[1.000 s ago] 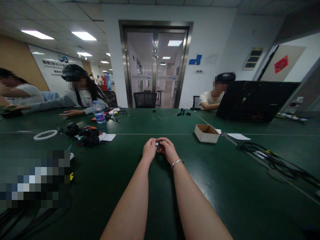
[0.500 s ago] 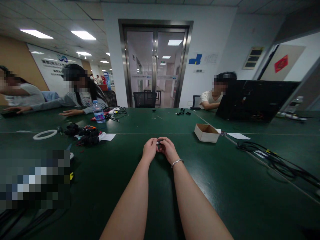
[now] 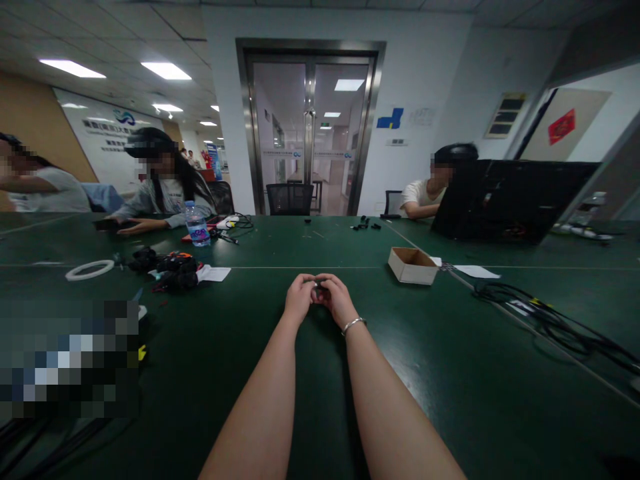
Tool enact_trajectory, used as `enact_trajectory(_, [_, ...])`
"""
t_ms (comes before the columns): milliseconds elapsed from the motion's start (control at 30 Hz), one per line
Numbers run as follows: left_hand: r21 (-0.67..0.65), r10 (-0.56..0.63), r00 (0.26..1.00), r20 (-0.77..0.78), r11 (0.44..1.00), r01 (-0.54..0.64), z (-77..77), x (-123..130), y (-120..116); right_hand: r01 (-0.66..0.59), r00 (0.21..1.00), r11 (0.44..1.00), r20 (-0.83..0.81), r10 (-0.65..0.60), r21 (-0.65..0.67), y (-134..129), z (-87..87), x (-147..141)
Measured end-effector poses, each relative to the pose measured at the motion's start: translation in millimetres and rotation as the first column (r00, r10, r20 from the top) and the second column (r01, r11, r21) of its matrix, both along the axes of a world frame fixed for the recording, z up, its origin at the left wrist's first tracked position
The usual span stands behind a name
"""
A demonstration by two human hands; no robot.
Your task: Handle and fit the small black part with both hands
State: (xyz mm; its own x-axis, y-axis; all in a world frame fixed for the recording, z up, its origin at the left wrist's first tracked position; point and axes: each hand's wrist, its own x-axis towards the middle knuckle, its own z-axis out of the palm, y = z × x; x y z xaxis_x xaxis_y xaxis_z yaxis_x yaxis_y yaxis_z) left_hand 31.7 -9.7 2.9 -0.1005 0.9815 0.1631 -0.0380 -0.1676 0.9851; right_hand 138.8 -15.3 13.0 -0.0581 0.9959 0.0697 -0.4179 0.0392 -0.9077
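My left hand [image 3: 300, 297] and my right hand [image 3: 336, 298] meet over the middle of the green table [image 3: 320, 413]. Between their curled fingers is a small dark object [image 3: 318, 287] with a pale or shiny spot. The fingers cover most of it, so its kind does not show. Both hands are closed around it, thumbs and fingertips nearly touching. A silver bracelet [image 3: 354, 326] circles my right wrist.
An open cardboard box [image 3: 413, 267] stands right of my hands, with black cables [image 3: 545, 320] beyond. Leftward are a white ring [image 3: 90, 269], black gear [image 3: 175, 267] and a water bottle [image 3: 197, 227]. Small black pieces [image 3: 367, 225] lie farther back. Several people sit around the table.
My fingers have shifted slightly and come closer together over the small object, hiding more of it. At the left, a seated person has drawn a dark object back toward their body.
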Motion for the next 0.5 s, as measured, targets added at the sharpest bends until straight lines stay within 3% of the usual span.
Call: enact_trajectory(500, [0.029, 0.002, 1.0, -0.023, 1.0, -0.001, -2.2, -0.7, 0.0, 0.025, 1.0, 0.999, 0.011, -0.024, -0.04, -0.1, 2.3, -0.3])
